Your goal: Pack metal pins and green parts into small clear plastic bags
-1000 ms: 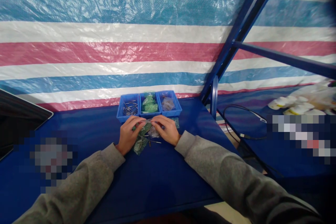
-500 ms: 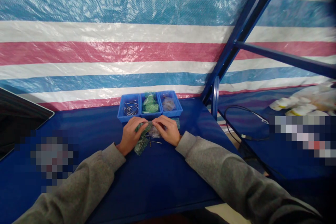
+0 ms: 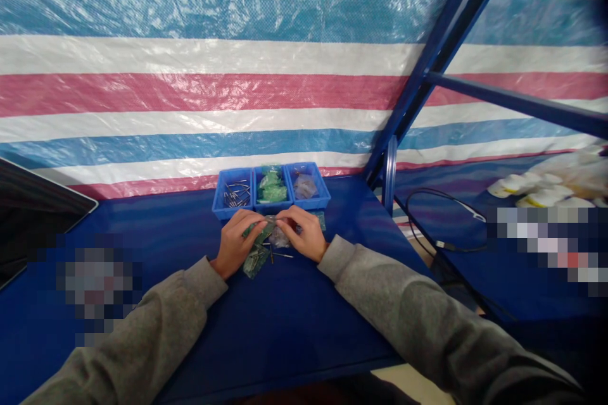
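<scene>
L hand (image 3: pixel 235 240) + R hand (image 3: pixel 304 235): grip narrow, pinching small pc (image 3: pixel 270 219), ID unclear, nr green pkts (image 3: pixel 256 259). Step: prob. two-handed fingertip work; next move needs steady, light touch.

Long, loose grey fabric sleeves (image 3: pixel 147 329), creased along their length.
Matching grey cloth cuffs (image 3: pixel 336 257) circle the wrists; left hand (image 3: pixel 237 242) and right hand (image 3: pixel 304 234) are bare.
</scene>
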`<state>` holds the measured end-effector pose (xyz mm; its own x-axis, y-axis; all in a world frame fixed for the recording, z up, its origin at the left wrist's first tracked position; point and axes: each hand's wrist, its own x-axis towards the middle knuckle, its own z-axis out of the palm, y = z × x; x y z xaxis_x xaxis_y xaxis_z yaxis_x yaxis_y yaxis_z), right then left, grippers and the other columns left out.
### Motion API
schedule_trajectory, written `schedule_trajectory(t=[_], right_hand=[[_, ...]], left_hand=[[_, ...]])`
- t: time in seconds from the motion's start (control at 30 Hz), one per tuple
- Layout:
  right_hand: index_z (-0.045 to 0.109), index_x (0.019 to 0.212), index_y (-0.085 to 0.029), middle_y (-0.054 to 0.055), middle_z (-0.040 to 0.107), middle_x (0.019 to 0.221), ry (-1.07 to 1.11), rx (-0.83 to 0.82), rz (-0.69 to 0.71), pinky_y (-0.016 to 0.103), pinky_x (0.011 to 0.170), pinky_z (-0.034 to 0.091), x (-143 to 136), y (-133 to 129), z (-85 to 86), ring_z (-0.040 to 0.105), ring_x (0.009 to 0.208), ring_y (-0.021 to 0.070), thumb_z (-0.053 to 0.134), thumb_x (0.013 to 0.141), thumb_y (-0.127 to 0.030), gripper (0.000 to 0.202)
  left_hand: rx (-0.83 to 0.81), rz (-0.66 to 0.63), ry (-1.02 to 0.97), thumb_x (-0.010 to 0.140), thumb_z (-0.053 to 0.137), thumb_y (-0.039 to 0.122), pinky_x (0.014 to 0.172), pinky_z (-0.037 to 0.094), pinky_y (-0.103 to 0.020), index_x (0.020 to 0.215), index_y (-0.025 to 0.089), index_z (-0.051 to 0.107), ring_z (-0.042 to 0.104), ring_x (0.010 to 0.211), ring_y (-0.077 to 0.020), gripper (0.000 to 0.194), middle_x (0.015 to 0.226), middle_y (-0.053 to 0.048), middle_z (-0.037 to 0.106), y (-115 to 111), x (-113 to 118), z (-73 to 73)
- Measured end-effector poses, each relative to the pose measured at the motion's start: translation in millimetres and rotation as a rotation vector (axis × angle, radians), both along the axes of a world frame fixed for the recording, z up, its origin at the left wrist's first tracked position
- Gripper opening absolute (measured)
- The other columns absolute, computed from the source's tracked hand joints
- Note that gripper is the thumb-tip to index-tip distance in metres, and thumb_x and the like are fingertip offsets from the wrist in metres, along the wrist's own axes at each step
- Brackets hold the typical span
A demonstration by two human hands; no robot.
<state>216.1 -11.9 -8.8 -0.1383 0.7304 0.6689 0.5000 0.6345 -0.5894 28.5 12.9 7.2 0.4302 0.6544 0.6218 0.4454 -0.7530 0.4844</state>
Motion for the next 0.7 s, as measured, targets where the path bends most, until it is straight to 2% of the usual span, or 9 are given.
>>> schedule_trajectory(t=[0.33,0.7], right_hand=[[0.061,0.089,-0.018,0.003,0.060,0.076,0.029,0.011,0.040,0.025,0.066,0.044,-1.1,1.6,-2.6,0.055,0.067,0.0135,0.046,0.089,-0.026,0.017],[0.060,0.089,-0.018,0.003,0.059,0.073,-0.008,-0.006,0.035,0.025,0.063,0.044,-0.9,0.9,-2.6,0.053,0.064,0.0131,0.046,0.089,-0.026,0.017]], left_hand=[[-0.003,0.028,-0.024,0.088,0.048,0.024,0.080,0.046,-0.029,0.092,0.018,0.060,0.057,0.085,-0.0149,0.014,0.090,-0.004,0.061,-2.6,-1.0,2.3],[-0.025,-0.001,-0.026,0.089,0.044,0.023,0.080,0.046,-0.029,0.093,0.017,0.059,0.057,0.085,-0.0150,0.016,0.089,-0.005,0.061,-3.4,-1.1,1.5]])
